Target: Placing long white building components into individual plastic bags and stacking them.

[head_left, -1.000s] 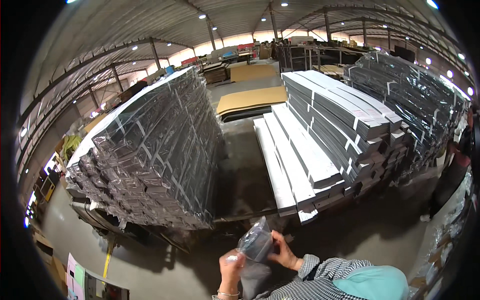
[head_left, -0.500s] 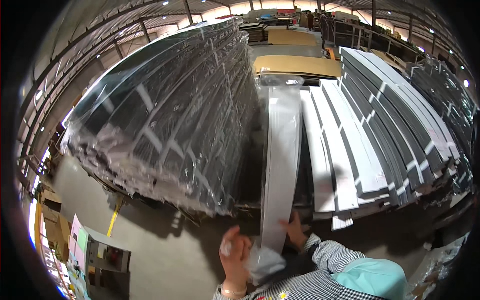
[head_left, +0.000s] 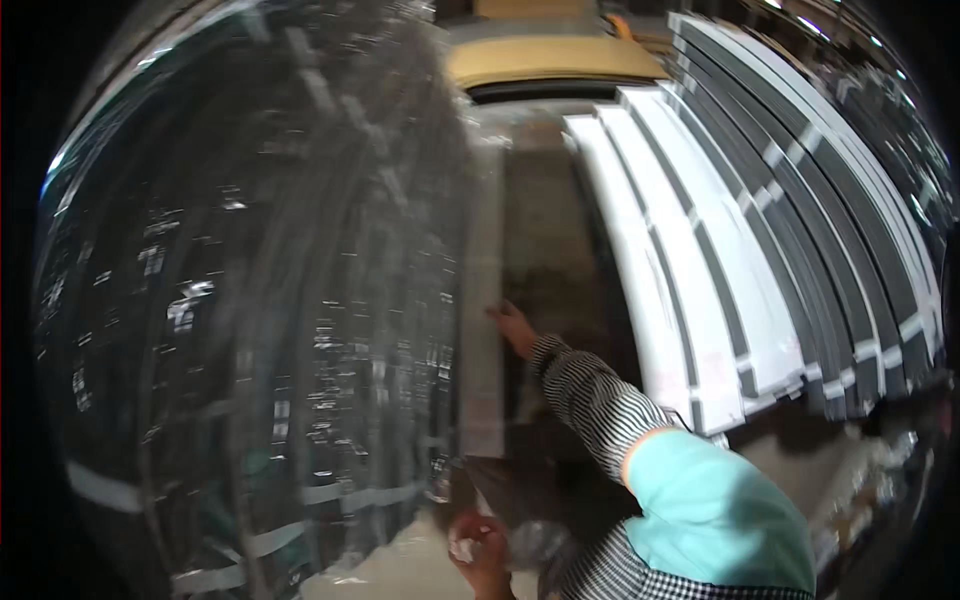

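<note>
A long, narrow pale board (head_left: 482, 300) lies lengthwise along the right side of a tall stack wrapped in clear plastic film (head_left: 250, 300). My right hand (head_left: 515, 328) reaches forward with its fingers stretched out at the board's right edge, about midway along it. Close to my body, my left hand (head_left: 480, 550) is closed around a small whitish lump, too blurred to name. Beside that hand hangs crumpled clear plastic (head_left: 540, 540); I cannot tell whether it joins the lump.
On the right stand bundles of long white and dark boards (head_left: 690, 260), bound with white bands. A brown cardboard sheet (head_left: 560, 60) lies at the far end. A dark brown surface (head_left: 550, 220) runs between the pale board and the bundles. More plastic film (head_left: 870, 480) sits at lower right.
The pale board now lies farther left, against the wrapped stack. My right hand has moved forward along it. The view has come closer to the stacks and tilted down. My left hand stays low.
</note>
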The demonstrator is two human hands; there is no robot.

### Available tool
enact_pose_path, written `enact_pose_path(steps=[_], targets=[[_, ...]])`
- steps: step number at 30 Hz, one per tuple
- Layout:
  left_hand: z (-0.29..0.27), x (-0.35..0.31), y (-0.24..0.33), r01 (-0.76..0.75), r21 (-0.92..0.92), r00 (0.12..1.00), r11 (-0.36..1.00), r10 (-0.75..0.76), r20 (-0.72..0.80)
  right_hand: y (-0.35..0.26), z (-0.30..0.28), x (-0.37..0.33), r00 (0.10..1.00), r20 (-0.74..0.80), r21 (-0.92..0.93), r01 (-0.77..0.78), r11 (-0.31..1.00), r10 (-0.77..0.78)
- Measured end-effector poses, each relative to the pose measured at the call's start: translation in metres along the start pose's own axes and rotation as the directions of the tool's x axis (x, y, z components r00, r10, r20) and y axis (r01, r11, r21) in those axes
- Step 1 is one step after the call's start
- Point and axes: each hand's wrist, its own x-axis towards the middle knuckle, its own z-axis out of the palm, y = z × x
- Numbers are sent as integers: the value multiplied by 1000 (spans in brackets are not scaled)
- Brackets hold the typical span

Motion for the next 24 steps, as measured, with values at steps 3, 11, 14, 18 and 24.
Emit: enact_pose_path(steps=[3, 11, 14, 18, 24], targets=[[21, 17, -1, -332, 217, 943, 918, 327, 59, 11, -11, -44, 906, -34, -597, 319, 736, -421], [48, -35, 29, 20, 124, 1000, 992, -18, -19, -165, -160, -345, 740, -94, -986, 23, 164, -666], [47, -76, 43, -24, 79, 999, 997, 22, 30, -125, -224, -387, 711, -238, -961, -271, 55, -662], [45, -131, 55, -48, 22, 991, 999, 45, 126, -104, -218, -403, 746, -272, -914, -397, -78, -608], [68, -184, 75, -53, -116, 970, 992, 79, 229, -147, -181, -486, 771, -386, -915, -390, 104, -507]])
